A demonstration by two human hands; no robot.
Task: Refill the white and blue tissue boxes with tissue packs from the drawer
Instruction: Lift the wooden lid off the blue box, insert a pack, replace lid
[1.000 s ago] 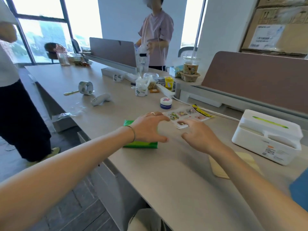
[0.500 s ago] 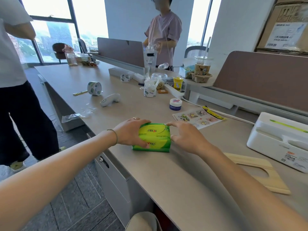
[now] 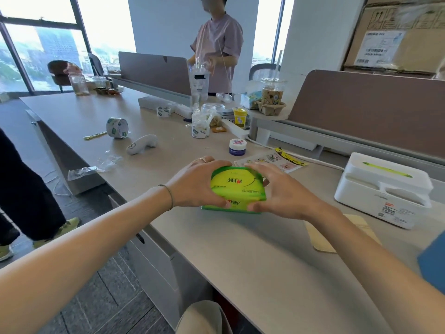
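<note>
A green and yellow tissue pack (image 3: 237, 188) is tilted up off the desk, with what looks like a second green pack's edge (image 3: 228, 208) under it. My left hand (image 3: 197, 184) grips its left side and my right hand (image 3: 281, 191) grips its right side. The white tissue box (image 3: 382, 189) stands on the desk to the right, apart from my hands, with its lid on. A blue corner (image 3: 431, 261) at the right edge may be the blue tissue box; most of it is out of frame. The drawer unit (image 3: 154, 266) sits shut under the desk edge.
A wooden lid (image 3: 337, 235) lies flat near the white box. Behind the pack are a sticker sheet (image 3: 272, 160), a small jar (image 3: 238, 147), a tape roll (image 3: 117, 127) and a white controller (image 3: 142, 144). One person stands across the desk, another at the left.
My hands closed on the green pack from both sides and lifted and tilted it toward me. The view shifted slightly right and nearer.
</note>
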